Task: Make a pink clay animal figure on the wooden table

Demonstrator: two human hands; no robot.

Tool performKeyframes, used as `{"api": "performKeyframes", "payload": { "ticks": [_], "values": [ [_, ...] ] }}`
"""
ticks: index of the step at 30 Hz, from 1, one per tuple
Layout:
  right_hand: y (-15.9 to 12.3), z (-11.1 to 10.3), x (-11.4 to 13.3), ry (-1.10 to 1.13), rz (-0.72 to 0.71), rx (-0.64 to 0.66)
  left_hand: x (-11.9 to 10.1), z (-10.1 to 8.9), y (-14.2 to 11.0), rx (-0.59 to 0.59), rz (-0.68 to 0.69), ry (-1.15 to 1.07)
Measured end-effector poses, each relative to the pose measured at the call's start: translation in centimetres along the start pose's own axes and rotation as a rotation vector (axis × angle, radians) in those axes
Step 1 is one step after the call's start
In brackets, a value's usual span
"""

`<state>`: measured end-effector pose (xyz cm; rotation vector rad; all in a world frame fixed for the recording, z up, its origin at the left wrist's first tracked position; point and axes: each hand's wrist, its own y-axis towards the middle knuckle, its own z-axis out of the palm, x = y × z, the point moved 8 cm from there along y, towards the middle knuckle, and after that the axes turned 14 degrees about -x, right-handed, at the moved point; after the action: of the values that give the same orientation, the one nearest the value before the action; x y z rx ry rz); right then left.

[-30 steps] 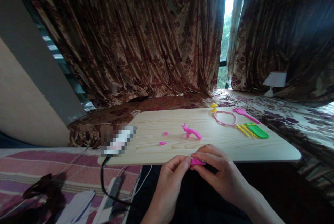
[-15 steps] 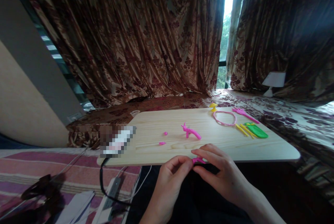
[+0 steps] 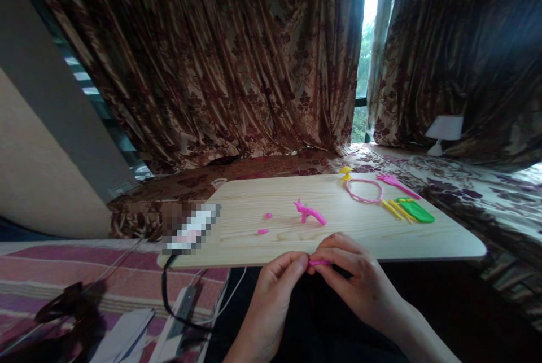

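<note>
Between my two hands, at the near edge of the table, is a small strip of pink modelling clay [image 3: 319,262]. My left hand [image 3: 282,284] pinches its left end between thumb and forefinger. From the other side, my right hand [image 3: 355,275] grips it with thumb and fingertips, hiding part of it. Just beyond my hands a pink clay figure [image 3: 311,214] with a long curved body rests on the table. Left of it lie a small pink ball [image 3: 269,215] and a short pink lump [image 3: 263,231].
The pale wooden table [image 3: 245,199] carries a pink twisted ring [image 3: 348,191], a yellow mushroom-like piece [image 3: 346,172], a pink hand-shaped piece [image 3: 393,183], yellow sticks [image 3: 393,210] and a green slab [image 3: 417,211] at right. A pixelated device [image 3: 192,230] with a black cable lies at left.
My right fingers have closed in towards my left fingertips. The pink strip, arched before, now looks straighter and flatter. The pieces on the table have stayed put.
</note>
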<state>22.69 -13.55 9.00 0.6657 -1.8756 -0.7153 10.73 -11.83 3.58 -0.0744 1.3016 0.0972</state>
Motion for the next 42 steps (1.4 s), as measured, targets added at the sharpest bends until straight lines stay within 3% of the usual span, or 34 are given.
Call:
{"api": "performKeyframes", "payload": {
  "ticks": [10,14,18,25,33,38,42],
  "values": [
    [-0.1,0.5,-0.3,-0.039,0.006,0.033,0.3,-0.2,0.3,0.065,0.069,0.129],
    [-0.2,0.8,-0.5,-0.084,-0.012,0.065,0.4,0.0,0.2,0.055,0.024,0.091],
    [-0.4,0.3,-1.2,-0.049,0.062,0.034,0.7,-0.3,0.4,0.002,-0.028,0.005],
    [-0.2,-0.4,-0.7,0.009,0.064,0.049,0.2,0.2,0.4,0.068,0.016,0.073],
    [-0.1,-1.2,-1.8,-0.013,0.099,-0.054,0.5,0.1,0.3,0.070,0.030,0.140],
    [0.1,-1.2,-1.3,-0.011,0.083,-0.082,0.2,0.1,0.4,0.010,0.058,0.154],
    [-0.1,-0.7,-0.8,0.010,0.053,-0.097,0.8,-0.6,0.8,-0.036,0.034,0.045]
  ]
}}
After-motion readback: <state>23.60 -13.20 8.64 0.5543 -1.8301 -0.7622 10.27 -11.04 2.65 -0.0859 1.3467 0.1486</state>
